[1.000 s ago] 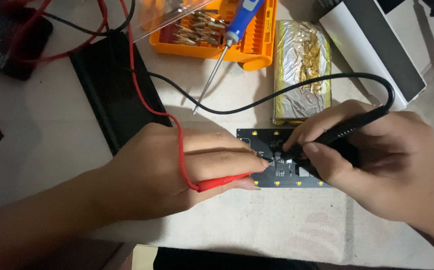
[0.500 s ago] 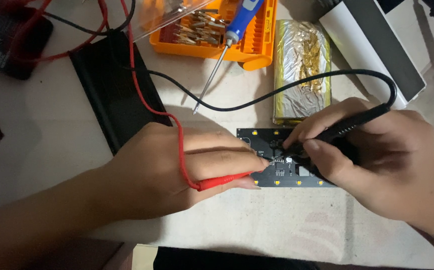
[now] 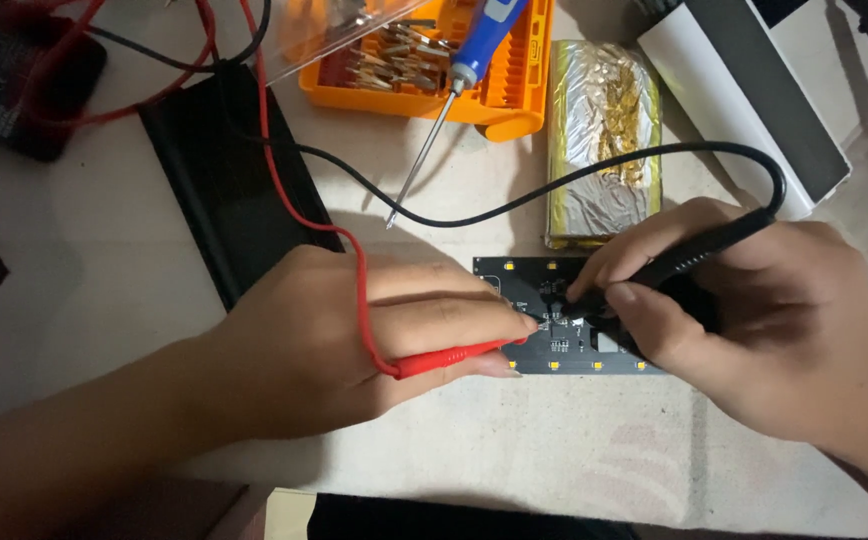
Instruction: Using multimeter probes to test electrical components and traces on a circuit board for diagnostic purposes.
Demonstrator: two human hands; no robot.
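Nothing's really moved since a second ago, both hands sit in the same spots. Left hand [image 3: 354, 345] has its grip closed on the red probe [image 3: 454, 358], right hand [image 3: 754, 320] pinches the black probe [image 3: 694, 252], both tips down on the small black circuit board [image 3: 554, 340] mid-bench. Foil-wrapped pack [image 3: 599, 140] sits just past the board's far edge, blue screwdriver [image 3: 444, 110] nearby; the bench [image 3: 554, 450] has open room toward the near edge.

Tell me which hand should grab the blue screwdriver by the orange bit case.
Left, probably. The screwdriver lies up-left of the circuit board, nearer the left hand than the right hand; both hold probes.
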